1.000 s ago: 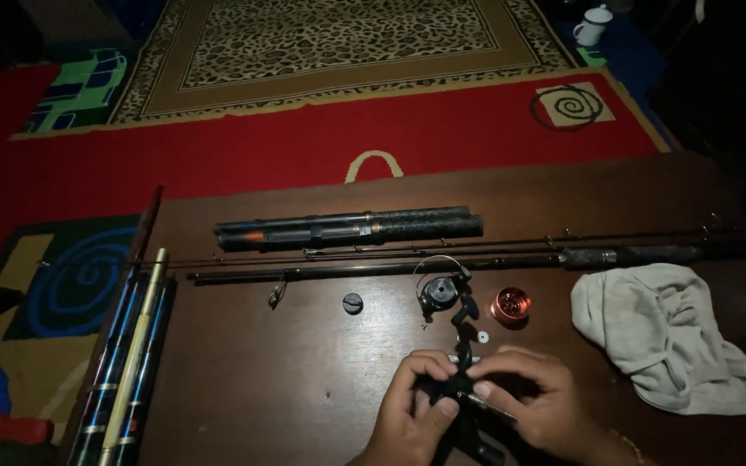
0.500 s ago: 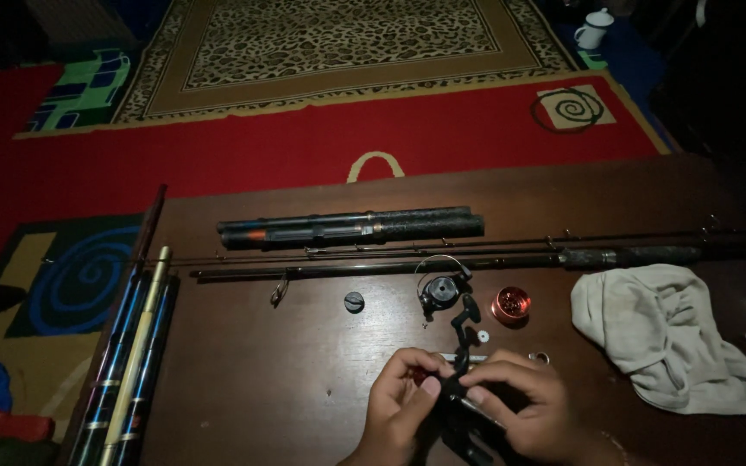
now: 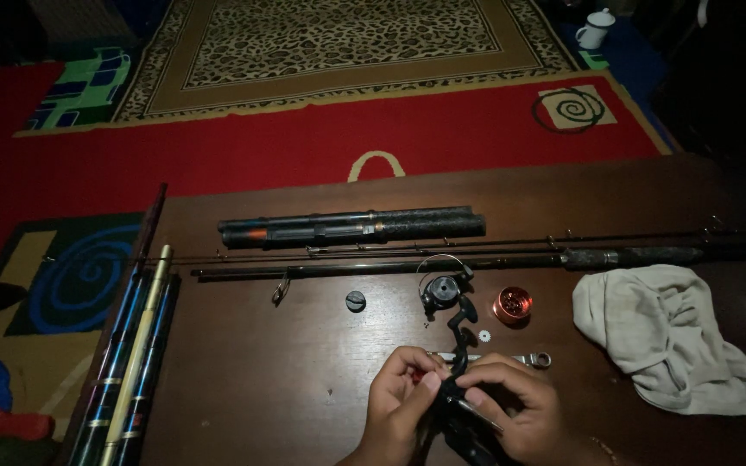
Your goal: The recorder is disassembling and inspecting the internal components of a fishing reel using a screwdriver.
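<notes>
A black fishing reel body [image 3: 445, 298] with its wire bail stands on the brown table [image 3: 287, 380], its stem running down between my hands. My left hand [image 3: 401, 390] pinches the reel's lower part, and a small red item shows at its fingertips. My right hand [image 3: 511, 404] grips the same dark part from the right. Just past my right fingers lies a small metal wrench [image 3: 535, 359]. A red spool [image 3: 511, 305], a white washer [image 3: 484, 336] and a black round cap [image 3: 355, 300] lie close by.
Long fishing rods [image 3: 442, 263] and dark rod tubes [image 3: 351, 229] lie across the table's far side. More rods [image 3: 131, 362] lie along the left edge. A crumpled pale cloth [image 3: 675, 336] sits at the right. Red patterned carpet [image 3: 304, 147] and a white mug [image 3: 596, 29] are beyond.
My hands have shifted a little on the reel's lower part, the left fingers curling closer in. Everything else on the table stays where it was.
</notes>
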